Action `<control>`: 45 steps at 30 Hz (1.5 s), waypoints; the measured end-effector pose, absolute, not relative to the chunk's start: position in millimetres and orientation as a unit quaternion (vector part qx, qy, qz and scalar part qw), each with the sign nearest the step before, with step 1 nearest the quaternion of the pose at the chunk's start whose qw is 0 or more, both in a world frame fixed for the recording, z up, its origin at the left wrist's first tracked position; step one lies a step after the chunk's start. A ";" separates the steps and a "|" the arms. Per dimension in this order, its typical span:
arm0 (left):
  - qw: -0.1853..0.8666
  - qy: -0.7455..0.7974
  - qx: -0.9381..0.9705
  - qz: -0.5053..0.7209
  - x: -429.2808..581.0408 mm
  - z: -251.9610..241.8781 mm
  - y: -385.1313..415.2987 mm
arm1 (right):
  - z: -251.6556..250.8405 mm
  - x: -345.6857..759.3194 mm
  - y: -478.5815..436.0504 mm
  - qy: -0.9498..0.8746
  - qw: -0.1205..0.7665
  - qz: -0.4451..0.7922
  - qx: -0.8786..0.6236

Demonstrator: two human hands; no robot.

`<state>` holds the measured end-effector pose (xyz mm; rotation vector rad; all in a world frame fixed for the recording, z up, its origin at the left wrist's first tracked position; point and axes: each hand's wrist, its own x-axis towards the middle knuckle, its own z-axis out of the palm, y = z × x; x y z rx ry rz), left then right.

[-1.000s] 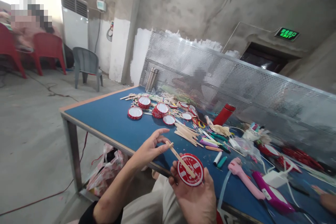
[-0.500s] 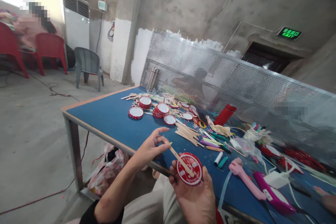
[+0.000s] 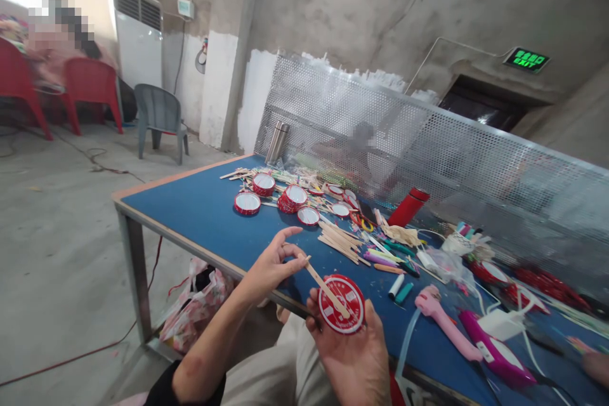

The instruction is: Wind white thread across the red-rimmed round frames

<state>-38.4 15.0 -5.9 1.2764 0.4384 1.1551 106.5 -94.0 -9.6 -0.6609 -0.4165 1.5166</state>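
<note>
Between thumb and fingertips of my left hand [image 3: 278,263] is one end of a flat wooden craft stick [image 3: 328,288]. The stick's other end lies across the printed face of a round red lid [image 3: 354,312] with white lettering. My right hand [image 3: 354,361] cups that lid from below, fingers and thumb around its rim, just past the table's front edge. Beyond my hands, a bundle of wooden craft sticks [image 3: 339,242] lies on the blue table. Several similar round red lids, pale side up, sit behind, including a stack [image 3: 292,199] and a single one [image 3: 308,216].
On the blue table [image 3: 190,193] lie markers [image 3: 396,287], a pink glue gun [image 3: 447,323], a purple device [image 3: 497,349] and white cables. A red bottle [image 3: 409,207] and steel flask [image 3: 276,143] stand near the perforated metal screen [image 3: 323,98]. Another person's hand [image 3: 597,368] shows at right.
My right hand and the lid have shifted very slightly left. Both grips look the same, and the stick still rests across the lid.
</note>
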 end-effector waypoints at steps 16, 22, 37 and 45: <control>0.606 0.216 0.535 0.548 -33.9 -18.3 21.5 | -9.7 111.1 -99.4 -0.640 0.586 0.073 -0.491; 0.630 0.191 0.533 0.532 -34.2 -15.0 19.5 | -9.0 113.7 -94.9 -0.767 0.386 -0.234 -0.456; 0.640 0.199 0.530 0.520 -35.3 -12.7 18.1 | -9.3 107.2 -95.2 -0.798 0.311 -0.257 -0.447; 0.628 0.198 0.539 0.526 -33.6 -9.7 17.4 | -11.7 106.4 -94.1 -0.797 0.308 -0.260 -0.451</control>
